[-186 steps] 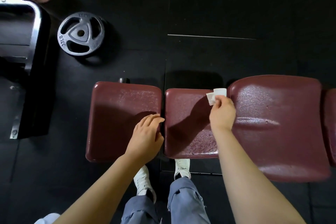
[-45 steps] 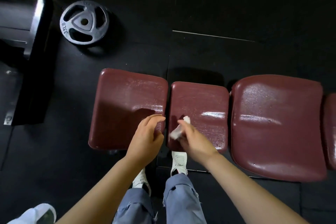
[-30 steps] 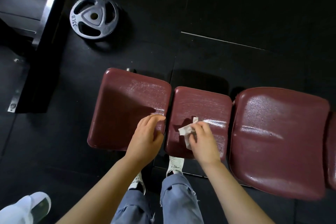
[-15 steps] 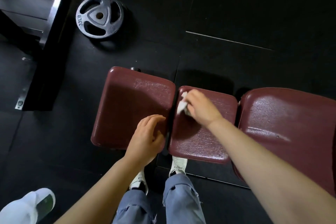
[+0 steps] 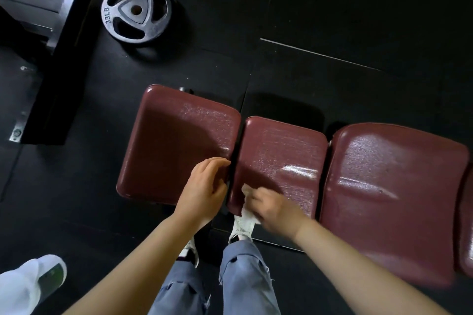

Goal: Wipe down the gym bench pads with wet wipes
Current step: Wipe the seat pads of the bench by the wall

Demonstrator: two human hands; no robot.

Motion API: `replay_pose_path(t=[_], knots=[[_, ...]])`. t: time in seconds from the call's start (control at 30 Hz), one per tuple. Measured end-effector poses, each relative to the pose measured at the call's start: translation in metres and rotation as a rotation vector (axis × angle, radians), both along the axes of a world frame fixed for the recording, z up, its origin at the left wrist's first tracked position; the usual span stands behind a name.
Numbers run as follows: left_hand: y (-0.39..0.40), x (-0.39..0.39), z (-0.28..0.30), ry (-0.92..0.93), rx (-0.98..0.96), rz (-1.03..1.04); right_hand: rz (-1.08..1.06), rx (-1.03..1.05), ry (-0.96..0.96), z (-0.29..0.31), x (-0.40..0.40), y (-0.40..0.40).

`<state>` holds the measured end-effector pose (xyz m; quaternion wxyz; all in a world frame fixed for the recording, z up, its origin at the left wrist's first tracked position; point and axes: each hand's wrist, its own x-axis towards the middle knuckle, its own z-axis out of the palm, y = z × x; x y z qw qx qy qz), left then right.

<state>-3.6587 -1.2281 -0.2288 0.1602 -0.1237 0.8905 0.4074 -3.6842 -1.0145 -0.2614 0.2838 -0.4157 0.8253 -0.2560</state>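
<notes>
2 bare forearms reach forward over grey jeans (image 5: 245,279) and white sneakers (image 5: 242,225). The right hand (image 5: 272,208), blurred, has its fingers curled round a crumpled white wet wipe (image 5: 247,193) and presses it on the near left corner of the middle maroon pad (image 5: 279,151) of the gym bench. The left hand (image 5: 204,189) rests on the near right edge of the left pad (image 5: 176,140), its fingers bent over the gap between the 2 pads, holding nothing. A larger right pad (image 5: 391,192) lies just beside the middle one, with shiny patches. At the lower left stands another white shoe (image 5: 28,281). Farther off on the black floor (image 5: 332,7) lies a weight plate (image 5: 137,11) marked 33LB, beside a dark metal frame (image 5: 61,41).
</notes>
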Motion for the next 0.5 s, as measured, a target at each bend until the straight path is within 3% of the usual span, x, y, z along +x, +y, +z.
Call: replay_pose_path(t=[0.07,0.2,0.3,0.37,0.5], knots=[[0.003,-0.001,-0.003,0.008,-0.005,-0.004,-0.057,0.01,0.036,-0.006,-0.044,-0.005],[0.006,-0.004,-0.007,0.014,-0.014,-0.011,-0.427,0.051,0.15,-0.009,-0.129,-0.018],[0.01,-0.004,-0.01,0.004,-0.017,-0.016,-0.746,0.139,0.179,-0.008,-0.139,-0.025],[0.014,-0.004,-0.009,-0.002,-0.017,-0.01,-0.675,0.151,0.171,-0.008,-0.108,-0.022],[0.022,-0.009,-0.005,0.014,0.006,-0.026,-0.212,0.038,0.141,-0.004,-0.004,0.018]])
